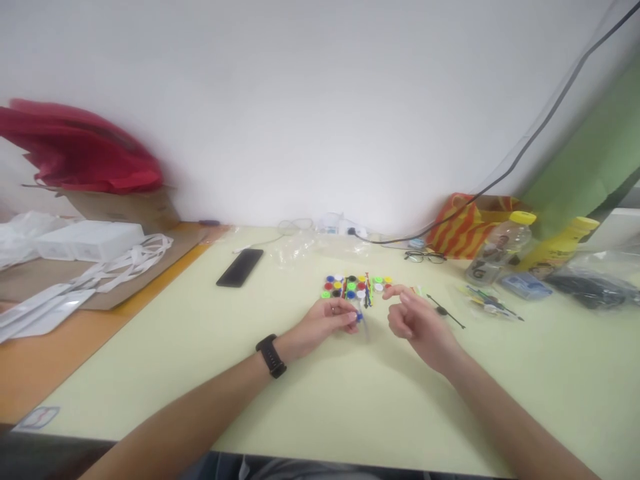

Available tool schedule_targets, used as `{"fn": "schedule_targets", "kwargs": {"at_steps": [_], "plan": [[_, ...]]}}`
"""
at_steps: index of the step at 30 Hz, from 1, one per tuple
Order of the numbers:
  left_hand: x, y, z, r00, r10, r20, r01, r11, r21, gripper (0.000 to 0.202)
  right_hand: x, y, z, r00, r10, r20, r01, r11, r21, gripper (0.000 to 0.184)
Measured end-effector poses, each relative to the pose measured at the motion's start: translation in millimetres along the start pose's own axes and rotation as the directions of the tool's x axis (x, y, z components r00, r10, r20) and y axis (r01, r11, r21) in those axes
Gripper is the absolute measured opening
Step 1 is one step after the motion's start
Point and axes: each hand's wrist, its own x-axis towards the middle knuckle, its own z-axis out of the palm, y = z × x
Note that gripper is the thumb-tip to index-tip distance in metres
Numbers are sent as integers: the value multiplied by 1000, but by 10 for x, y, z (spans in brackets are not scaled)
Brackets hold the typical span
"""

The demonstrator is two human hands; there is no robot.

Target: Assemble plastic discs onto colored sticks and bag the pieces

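Probably light and stiff, the blue piece [359, 317] sits pinched in the left hand [326, 321], best gripped by its edges. Half open, the right hand [419, 325] looks empty near the coloured discs [361, 287].

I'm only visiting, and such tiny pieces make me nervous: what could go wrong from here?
The small blue piece is pinched at the left hand's fingertips, so it might slip out. The right hand's extended finger is close to the coloured discs, so a careless brush could scatter them.
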Motion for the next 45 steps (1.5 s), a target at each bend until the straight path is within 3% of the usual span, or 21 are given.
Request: {"fn": "schedule_targets", "kwargs": {"at_steps": [3,7,20,27,33,35,37,40,43,45], "plan": [[-2,-6,-2,1000,4,22,-4,1000,7,33,38,57,37,994,-83,-69,70,982,-175,32],[-9,-7,6,998,36,45,-37,999,19,32,54,146,98,994,-113,11,110,929,-353,32],[-32,37,39,995,46,87,-49,998,41,30,34,140,169,983,-92,156,154,878,-454,25],[-30,33,32,996,54,67,-55,998,9,30,25,135,101,984,-175,-8,152,874,-461,29],[-12,13,16,998,56,16,-56,998,10,34,25,180,113,940,-276,-201,177,896,-406,59],[1,-4,7,997,72,1,-72,997,15,35,22,165,118,959,-213,-188,147,938,-315,62],[11,-17,-3,995,101,-27,-100,995,32,34,23,131,98,998,0,-56,-8,989,-145,50],[16,-24,-17,988,135,-69,-131,989,61,31,37,73,46,957,250,145,-261,963,66,34],[13,-25,-20,989,134,-66,-129,989,69,31,53,46,31,978,197,66,-204,972,117,30],[9,-25,-12,991,124,-47,-121,990,71,32,58,58,56,990,138,18,-138,990,18,32]]}}
